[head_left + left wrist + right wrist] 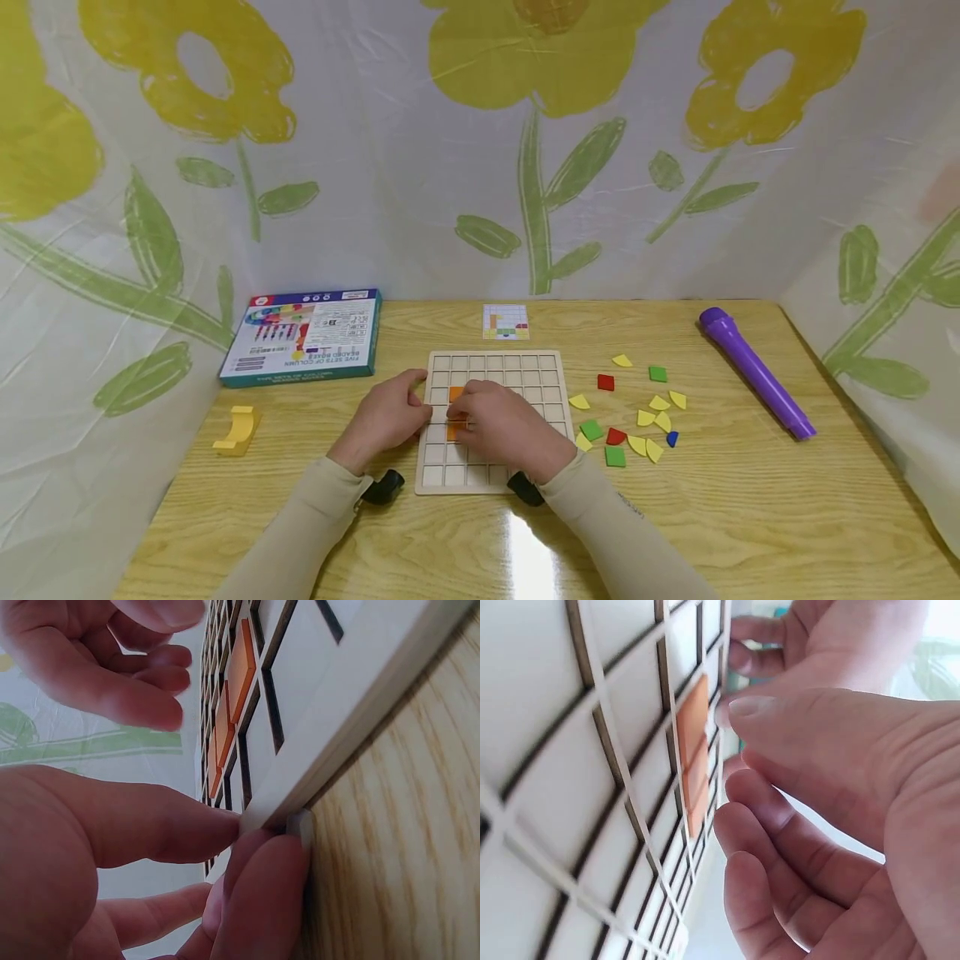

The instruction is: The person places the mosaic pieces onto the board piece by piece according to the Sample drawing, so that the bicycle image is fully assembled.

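A wooden grid board (495,354) lies on the table in front of me. Its left edge is pinched by my left hand (384,414), thumb on the rim and fingers curled against the side, as the left wrist view shows. Over the left part of the grid is my right hand (501,422), fingers loosely bent, with nothing between them in the right wrist view. Just beside its fingertips, orange square tiles (694,712) sit in a row of neighbouring cells. From the head view, the right hand partly hides these orange tiles (457,392).
Right of the board lie yellow quarter-round pieces (646,418), green squares (615,457), red pieces (606,382) and a blue piece (672,438). A pattern card (506,322) is behind the board. Around stand a box (300,337), a yellow holder (238,431) and a purple microphone (753,371).
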A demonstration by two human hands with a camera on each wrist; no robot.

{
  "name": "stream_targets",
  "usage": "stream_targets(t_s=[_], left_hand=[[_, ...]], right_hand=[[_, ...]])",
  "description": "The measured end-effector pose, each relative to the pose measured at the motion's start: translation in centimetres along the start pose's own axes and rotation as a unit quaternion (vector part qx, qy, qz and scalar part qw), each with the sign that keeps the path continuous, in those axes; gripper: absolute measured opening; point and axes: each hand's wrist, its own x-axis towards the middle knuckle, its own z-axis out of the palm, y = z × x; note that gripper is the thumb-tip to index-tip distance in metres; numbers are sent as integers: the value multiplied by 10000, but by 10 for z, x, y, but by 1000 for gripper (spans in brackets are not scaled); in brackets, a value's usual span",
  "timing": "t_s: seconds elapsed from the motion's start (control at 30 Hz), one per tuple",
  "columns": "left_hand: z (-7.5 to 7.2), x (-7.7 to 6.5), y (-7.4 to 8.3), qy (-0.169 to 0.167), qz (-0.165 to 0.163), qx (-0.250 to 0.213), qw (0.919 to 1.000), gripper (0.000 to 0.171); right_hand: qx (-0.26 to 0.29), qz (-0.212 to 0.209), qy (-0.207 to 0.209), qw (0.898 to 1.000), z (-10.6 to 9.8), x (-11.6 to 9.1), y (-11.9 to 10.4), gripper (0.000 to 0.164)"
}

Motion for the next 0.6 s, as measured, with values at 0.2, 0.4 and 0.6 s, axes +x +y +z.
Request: stream_targets(t_s=[0.2,0.4,0.6], left_hand=[[2,1,0,-24,-43,-98,9999,67],[4,1,-1,-16,-58,-175,9998,68],[3,2,-2,2,-64,-197,9998,69]], right_hand=[[330,394,29,9987,-13,-16,14,21],[439,870,209,9950,-29,-47,45,23],[504,1342,396,9889,-51,-86,79,24]])
